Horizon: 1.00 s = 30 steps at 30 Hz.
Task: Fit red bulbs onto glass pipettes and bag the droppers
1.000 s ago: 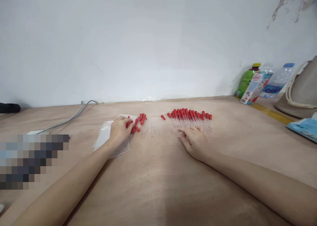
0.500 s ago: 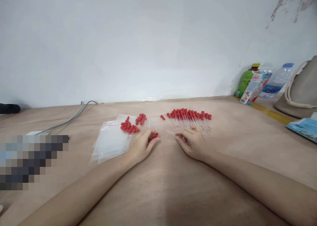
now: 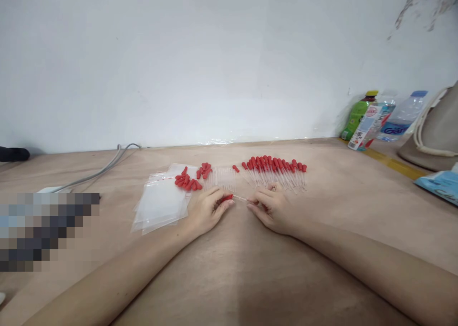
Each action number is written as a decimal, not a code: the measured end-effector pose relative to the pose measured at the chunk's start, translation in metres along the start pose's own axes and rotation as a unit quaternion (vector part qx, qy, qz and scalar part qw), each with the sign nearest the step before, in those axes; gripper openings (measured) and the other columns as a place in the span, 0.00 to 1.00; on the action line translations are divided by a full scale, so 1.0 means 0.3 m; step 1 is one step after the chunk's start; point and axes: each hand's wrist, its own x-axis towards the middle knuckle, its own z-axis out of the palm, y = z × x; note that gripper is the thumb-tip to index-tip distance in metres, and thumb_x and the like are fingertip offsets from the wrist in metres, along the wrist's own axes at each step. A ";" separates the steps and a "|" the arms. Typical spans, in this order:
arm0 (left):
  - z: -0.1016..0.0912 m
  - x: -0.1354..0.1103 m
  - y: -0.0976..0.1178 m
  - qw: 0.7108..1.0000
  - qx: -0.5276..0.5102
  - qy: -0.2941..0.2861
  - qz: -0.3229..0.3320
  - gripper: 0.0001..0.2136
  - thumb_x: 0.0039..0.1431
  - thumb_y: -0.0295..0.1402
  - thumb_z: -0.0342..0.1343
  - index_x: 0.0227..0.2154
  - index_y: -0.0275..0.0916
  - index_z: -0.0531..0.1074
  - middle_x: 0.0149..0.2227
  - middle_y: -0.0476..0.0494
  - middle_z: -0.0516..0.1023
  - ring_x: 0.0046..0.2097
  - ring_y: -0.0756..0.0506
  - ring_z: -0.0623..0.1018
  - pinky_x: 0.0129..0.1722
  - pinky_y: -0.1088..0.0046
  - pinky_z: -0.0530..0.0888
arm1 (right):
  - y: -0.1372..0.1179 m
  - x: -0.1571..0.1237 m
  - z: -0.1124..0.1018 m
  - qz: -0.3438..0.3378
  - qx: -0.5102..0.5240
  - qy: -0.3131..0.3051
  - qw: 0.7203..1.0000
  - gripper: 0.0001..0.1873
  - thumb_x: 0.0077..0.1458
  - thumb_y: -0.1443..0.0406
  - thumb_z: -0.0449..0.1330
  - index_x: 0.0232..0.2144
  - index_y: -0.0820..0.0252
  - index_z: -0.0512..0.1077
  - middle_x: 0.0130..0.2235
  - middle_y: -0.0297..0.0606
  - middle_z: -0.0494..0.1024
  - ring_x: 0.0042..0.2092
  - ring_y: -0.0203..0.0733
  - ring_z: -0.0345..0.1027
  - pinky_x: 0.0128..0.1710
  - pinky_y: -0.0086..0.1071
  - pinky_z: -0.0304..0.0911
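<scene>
Between the fingers of my left hand [image 3: 211,209] is a red rubber dropper bulb [image 3: 228,198], its open end facing right. My right hand [image 3: 272,208] pinches a thin clear glass tube [image 3: 240,198], whose left end meets the bulb's mouth; I cannot tell whether it sits inside. Behind my left hand lies a row of bare glass tubes [image 3: 221,177]. Loose red bulbs [image 3: 188,182] rest in a pile on clear plastic bags [image 3: 162,207], and a single bulb [image 3: 235,168] lies right of the bare tubes. Beyond my right hand, several droppers with red bulbs [image 3: 274,166] lie side by side.
At the right stand a green bottle [image 3: 354,118], a carton [image 3: 365,128], a clear bottle [image 3: 402,116] and a grey bag [image 3: 436,130]. A blue packet [image 3: 440,185] lies nearer. Grey cables [image 3: 103,168] run along the left, beside a blurred-out object [image 3: 46,233].
My right hand has moved left with the glass tube, bringing its end to the bulb. In my left hand the bulb has turned to face the tube.
</scene>
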 end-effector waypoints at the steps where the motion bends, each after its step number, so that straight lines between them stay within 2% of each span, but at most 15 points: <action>1: -0.001 0.000 -0.002 1.000 -0.008 0.000 0.005 0.07 0.59 0.34 0.48 0.32 0.38 0.69 0.29 0.48 0.70 0.32 0.51 0.70 0.32 0.76 0.66 | 0.002 0.000 0.000 -0.003 0.008 -0.005 1.000 0.11 0.56 0.64 0.48 0.30 0.60 0.69 0.26 0.33 0.72 0.28 0.32 0.60 0.39 0.33 0.47; 5: -0.003 -0.001 -0.016 0.999 -0.039 -0.012 0.015 0.07 0.59 0.32 0.49 0.34 0.39 0.71 0.33 0.48 0.74 0.34 0.50 0.72 0.34 0.76 0.67 | 0.021 0.000 -0.001 0.002 0.040 -0.030 0.999 0.11 0.57 0.64 0.48 0.34 0.58 0.71 0.29 0.34 0.74 0.30 0.33 0.63 0.40 0.34 0.47; 9: -0.004 -0.002 -0.022 0.997 -0.055 -0.035 0.033 0.06 0.58 0.31 0.50 0.33 0.39 0.72 0.33 0.49 0.76 0.33 0.51 0.74 0.33 0.77 0.68 | 0.040 0.003 -0.007 0.001 0.046 -0.063 0.997 0.11 0.57 0.65 0.50 0.35 0.56 0.72 0.31 0.33 0.74 0.31 0.33 0.64 0.40 0.34 0.46; 17: 0.003 -0.007 -0.024 0.996 -0.026 -0.033 0.074 0.07 0.58 0.32 0.51 0.33 0.38 0.73 0.30 0.48 0.76 0.31 0.51 0.74 0.30 0.78 0.67 | 0.041 0.006 -0.004 -0.043 -0.015 -0.030 0.999 0.11 0.55 0.67 0.50 0.32 0.57 0.73 0.28 0.34 0.73 0.28 0.32 0.62 0.35 0.33 0.45; 23: 0.011 -0.010 -0.027 0.996 0.003 -0.024 0.086 0.08 0.58 0.33 0.50 0.32 0.38 0.73 0.27 0.48 0.75 0.28 0.51 0.73 0.28 0.78 0.66 | 0.030 0.002 0.009 -0.044 -0.032 -0.020 0.998 0.11 0.56 0.67 0.50 0.32 0.57 0.73 0.27 0.33 0.71 0.27 0.32 0.58 0.33 0.33 0.43; 30: 0.010 -0.008 -0.022 0.995 0.012 -0.004 0.098 0.08 0.57 0.33 0.51 0.33 0.38 0.73 0.28 0.48 0.76 0.30 0.51 0.74 0.30 0.78 0.69 | 0.026 0.014 0.007 -0.044 -0.021 -0.057 0.997 0.13 0.57 0.67 0.46 0.30 0.62 0.70 0.26 0.34 0.70 0.27 0.33 0.59 0.34 0.33 0.47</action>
